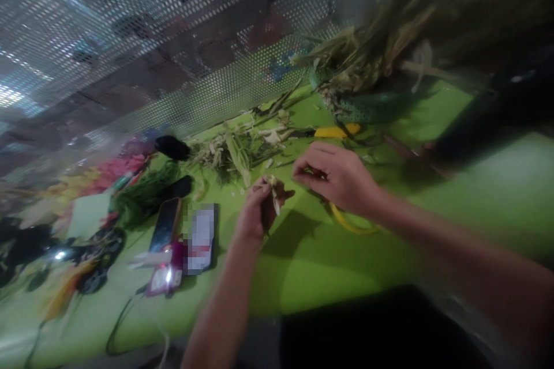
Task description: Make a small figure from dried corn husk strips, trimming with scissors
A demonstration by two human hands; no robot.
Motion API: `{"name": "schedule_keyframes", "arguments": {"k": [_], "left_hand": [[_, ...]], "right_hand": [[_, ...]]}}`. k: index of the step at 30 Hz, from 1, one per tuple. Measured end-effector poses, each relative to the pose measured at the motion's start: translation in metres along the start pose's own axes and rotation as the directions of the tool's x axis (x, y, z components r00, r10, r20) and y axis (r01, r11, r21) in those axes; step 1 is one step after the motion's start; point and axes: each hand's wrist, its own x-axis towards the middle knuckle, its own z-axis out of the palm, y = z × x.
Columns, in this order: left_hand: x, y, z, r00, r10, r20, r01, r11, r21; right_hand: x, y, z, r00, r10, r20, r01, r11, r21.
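Note:
My left hand (262, 207) is closed around a small pale piece of dried husk (274, 193), whose tip hangs down past the fingers. A short way to the right, my right hand (340, 176) has its thumb and fingers pinched together. Whatever may be between those fingertips is hidden. Under the right wrist a yellow ring-shaped band (350, 225) shows on the green table (311, 271). Beyond both hands lies a knife with a yellow handle (335, 131), beside a heap of dry husk scraps (229, 153).
A green basket (367, 106) full of dry leaves stands at the back right. Two phones (167, 222) lie left of my hands, near a purple device (167, 277) with cables. Green fibre (145, 196) and coloured material crowd the left. Perforated metal panelling (194, 57) rises behind.

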Motion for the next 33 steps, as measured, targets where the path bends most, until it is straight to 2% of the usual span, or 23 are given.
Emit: {"name": "schedule_keyframes", "arguments": {"k": [4, 8, 12, 15, 18, 23, 26, 30, 33], "left_hand": [[-0.005, 0.003, -0.001, 0.998, 0.048, 0.047, -0.048, 0.999, -0.010], [-0.001, 0.000, -0.005, 0.998, 0.068, 0.014, -0.067, 0.998, -0.017], [0.008, -0.009, -0.008, 0.995, 0.082, -0.051, -0.079, 0.995, 0.055], [0.011, -0.013, -0.008, 0.994, 0.083, -0.072, -0.069, 0.982, 0.177], [0.008, -0.012, -0.004, 0.996, 0.085, -0.026, -0.072, 0.943, 0.324], [0.001, -0.010, 0.004, 0.995, 0.031, 0.094, -0.070, 0.890, 0.451], [-0.004, -0.010, 0.005, 0.989, -0.015, 0.147, -0.042, 0.924, 0.381], [-0.005, -0.010, 0.003, 0.991, 0.042, 0.131, -0.067, 0.978, 0.198], [-0.001, -0.012, 0.000, 0.995, 0.079, 0.066, -0.086, 0.990, 0.114]], "right_hand": [[-0.001, -0.001, -0.001, 0.999, -0.043, -0.018, 0.043, 0.999, 0.004], [-0.001, 0.002, 0.000, 0.997, -0.078, -0.012, 0.078, 0.997, -0.006], [-0.003, 0.005, 0.005, 0.991, -0.100, 0.089, 0.106, 0.992, -0.062], [-0.004, 0.007, 0.011, 0.975, -0.106, 0.197, 0.131, 0.984, -0.120], [-0.005, 0.009, 0.013, 0.963, -0.091, 0.253, 0.130, 0.981, -0.143], [-0.001, 0.015, 0.010, 0.977, -0.025, 0.213, 0.037, 0.998, -0.051], [0.000, 0.023, 0.012, 0.986, 0.067, 0.154, -0.074, 0.996, 0.041], [-0.004, 0.034, 0.021, 0.970, 0.214, 0.118, -0.228, 0.966, 0.121], [-0.007, 0.034, 0.026, 0.968, 0.200, 0.153, -0.219, 0.968, 0.120]]}}
